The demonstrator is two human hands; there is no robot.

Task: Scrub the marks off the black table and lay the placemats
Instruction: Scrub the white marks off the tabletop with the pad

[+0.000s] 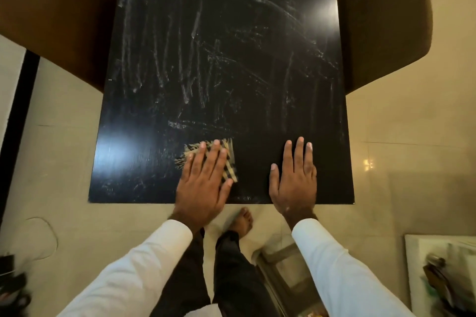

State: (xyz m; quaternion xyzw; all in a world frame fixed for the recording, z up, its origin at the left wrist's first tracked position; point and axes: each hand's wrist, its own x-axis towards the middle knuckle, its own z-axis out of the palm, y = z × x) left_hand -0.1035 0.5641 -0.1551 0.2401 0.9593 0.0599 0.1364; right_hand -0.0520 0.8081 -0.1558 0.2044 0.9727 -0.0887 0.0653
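left hand (206,180): flat, fingers spread, palm pressing a frayed checked cloth (230,162) onto the black table (144,167); no curl around it, held down by pressure only. Sits at the near edge, left of centre.
right hand (295,177): open, empty, palm down on the table at the near edge, right of centre; looks like a brace.
cloth position: under the left palm, frayed edge showing past the fingertips on the far and left sides.
clean patch: between and just beyond the two hands the surface looks darker, mostly free of streaks.
marks (195,59): white smears run from just beyond the cloth to the far edge, streaks mostly lying along the table's long axis, away from the person.
judgement: remaining work lies straight ahead of the left hand; nearer hand already has the cloth, so push away.
placemats: none in view.
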